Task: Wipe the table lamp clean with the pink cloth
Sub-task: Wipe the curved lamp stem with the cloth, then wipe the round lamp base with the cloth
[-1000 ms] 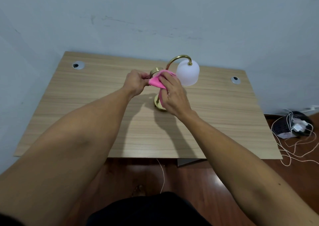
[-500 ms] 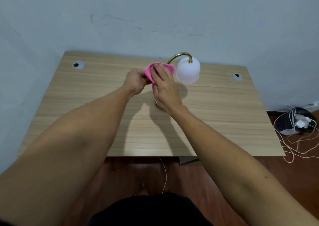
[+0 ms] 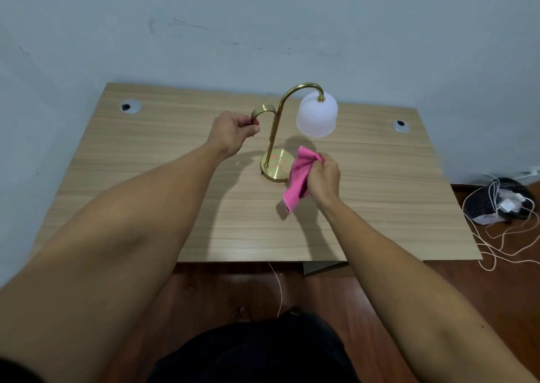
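Note:
The table lamp (image 3: 274, 137) stands upright near the middle of the wooden table (image 3: 146, 154): a round brass base, a curved brass stem, a short brass hook-shaped handle and a white frosted shade (image 3: 317, 116) hanging at the right. My left hand (image 3: 233, 132) pinches the end of the brass handle. My right hand (image 3: 323, 176) grips the pink cloth (image 3: 299, 178) at the right edge of the brass base, with the cloth's loose end hanging onto the table.
The table stands against a pale blue wall, with a round cable grommet at its far left (image 3: 130, 107) and far right (image 3: 400, 126). A dark basket with white cables (image 3: 499, 201) lies on the wooden floor to the right.
My right hand has carried the pink cloth down from the top of the stem to the right side of the base. My left hand still holds the brass handle, now uncovered.

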### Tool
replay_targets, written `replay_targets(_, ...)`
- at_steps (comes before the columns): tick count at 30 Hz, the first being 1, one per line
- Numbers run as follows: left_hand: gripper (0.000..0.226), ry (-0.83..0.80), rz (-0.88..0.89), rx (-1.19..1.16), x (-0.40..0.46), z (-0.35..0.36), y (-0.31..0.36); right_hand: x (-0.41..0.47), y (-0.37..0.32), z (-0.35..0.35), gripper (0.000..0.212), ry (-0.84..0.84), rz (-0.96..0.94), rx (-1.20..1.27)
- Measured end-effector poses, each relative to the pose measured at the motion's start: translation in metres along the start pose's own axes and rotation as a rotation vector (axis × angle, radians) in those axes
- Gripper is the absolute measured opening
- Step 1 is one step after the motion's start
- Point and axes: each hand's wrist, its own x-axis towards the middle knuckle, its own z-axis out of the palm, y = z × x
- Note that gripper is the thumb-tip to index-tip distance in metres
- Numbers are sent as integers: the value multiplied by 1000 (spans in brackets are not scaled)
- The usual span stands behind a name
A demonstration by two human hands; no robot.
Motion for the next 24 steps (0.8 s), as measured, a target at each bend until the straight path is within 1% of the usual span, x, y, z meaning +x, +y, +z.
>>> replay_targets(3,28,101,-65,-72,-3,7,-3,15,2,-10,38,121,121,76)
replay_targets(5,35,187,-116,-105,-9,16,-7,26,4,-13,36,174,202,118)
replay_targets(7,37,233,-163,-123,-15,31,-12,36,7,-14,33,207,253,112)
replay_targets(11,46,154,-313,-137,-20,65,-23,57,14,-10,34,199,267,57)
replay_targets(14,56,131,-319,-114,-17,80,-19,71,18,-2,36,159,223,33)
replay_targets(16,57,155,-253,-97,-12,86,-12,80,17,6,36,108,171,30)
replay_targets(19,43,200,-128,-92,-1,92,-4,92,16,26,37,-9,84,-16)
replay_targets(21,33,236,-78,-65,6,96,-2,101,21,43,34,-179,32,-29)
replay_targets(22,29,251,-68,-44,9,98,-3,104,25,51,32,-298,24,-32)
replay_targets(23,27,259,-63,-18,11,98,-4,106,28,58,31,-410,-14,-75)
replay_targets(24,27,255,-55,16,13,97,-5,108,31,64,36,-496,-113,-173)
